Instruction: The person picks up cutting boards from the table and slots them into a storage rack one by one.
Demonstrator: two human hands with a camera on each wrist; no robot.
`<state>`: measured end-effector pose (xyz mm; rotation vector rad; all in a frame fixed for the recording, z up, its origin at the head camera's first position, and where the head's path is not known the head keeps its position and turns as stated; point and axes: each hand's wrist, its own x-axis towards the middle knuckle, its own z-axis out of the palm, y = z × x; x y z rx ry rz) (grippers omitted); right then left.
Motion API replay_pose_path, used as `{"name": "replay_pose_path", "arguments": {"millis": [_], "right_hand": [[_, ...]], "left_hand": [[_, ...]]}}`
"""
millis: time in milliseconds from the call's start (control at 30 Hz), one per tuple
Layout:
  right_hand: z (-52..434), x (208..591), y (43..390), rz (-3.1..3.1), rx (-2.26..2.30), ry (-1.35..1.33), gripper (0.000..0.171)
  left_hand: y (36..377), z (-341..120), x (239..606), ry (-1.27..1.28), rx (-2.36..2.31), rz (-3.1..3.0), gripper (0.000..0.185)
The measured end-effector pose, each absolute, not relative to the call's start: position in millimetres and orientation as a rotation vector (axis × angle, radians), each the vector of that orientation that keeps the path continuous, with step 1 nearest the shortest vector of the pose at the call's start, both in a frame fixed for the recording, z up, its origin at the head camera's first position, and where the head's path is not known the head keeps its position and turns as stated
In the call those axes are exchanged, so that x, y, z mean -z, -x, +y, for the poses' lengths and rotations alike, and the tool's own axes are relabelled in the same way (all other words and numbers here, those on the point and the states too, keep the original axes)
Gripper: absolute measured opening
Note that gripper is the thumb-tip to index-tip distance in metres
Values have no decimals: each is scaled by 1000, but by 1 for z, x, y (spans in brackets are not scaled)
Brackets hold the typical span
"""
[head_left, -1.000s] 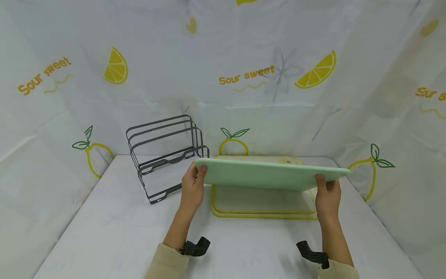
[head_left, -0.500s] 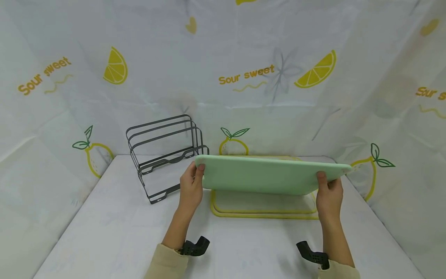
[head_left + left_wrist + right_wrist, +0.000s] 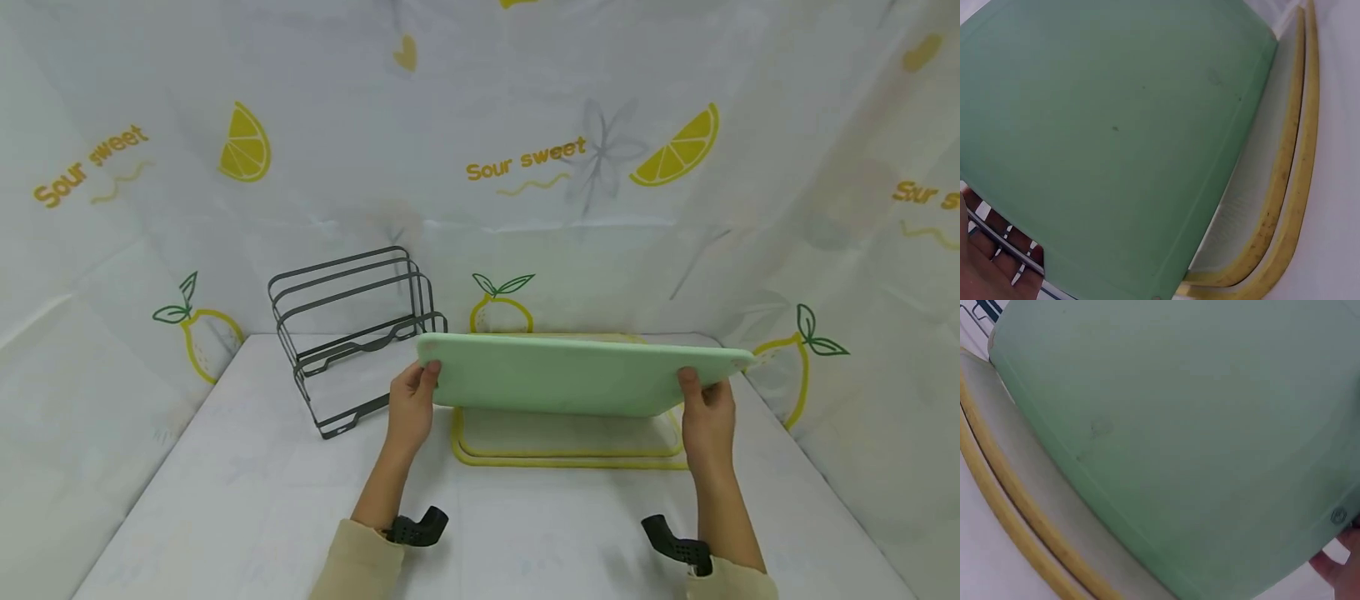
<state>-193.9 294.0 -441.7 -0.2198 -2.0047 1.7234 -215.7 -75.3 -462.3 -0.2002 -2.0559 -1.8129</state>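
Observation:
A light green cutting board (image 3: 562, 379) is held up by both hands, its far edge higher than its near edge. My left hand (image 3: 411, 408) grips its left end, thumb on the near face and the other fingers behind. At the opposite end my right hand (image 3: 707, 421) pinches the board's edge the same way. Beneath the green board lie two white cutting boards with yellow rims (image 3: 570, 433), stacked on the table; the green one covers much of them. In the left wrist view, the green board's face (image 3: 1110, 137) hides most of the stack.
A black wire rack (image 3: 351, 295) with several upright slots stands at the back left, just beside my left hand. A white cloth with lemon prints (image 3: 300, 200) hangs behind the table. The white tabletop (image 3: 525, 533) extends toward me.
The green board has tilted a little more, showing more of its near face, and covers more of the yellow-rimmed boards. Both hands keep their hold on it.

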Motion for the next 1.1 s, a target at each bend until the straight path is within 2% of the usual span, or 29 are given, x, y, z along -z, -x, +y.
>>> {"name": "replay_pose_path", "arguments": {"millis": [167, 333, 633, 1100], "right_hand": [[302, 455, 197, -2147, -1721, 197, 38], [309, 462, 199, -2250, -1646, 260, 47], [307, 458, 201, -2271, -1644, 264, 59], [303, 452, 199, -2228, -1698, 270, 67]], "left_hand": [[215, -75, 462, 175, 1821, -2066, 41], [216, -74, 462, 187, 1864, -2043, 37], [221, -75, 471, 114, 1889, -2042, 43], [221, -73, 469, 93, 1855, -2060, 43]]}}
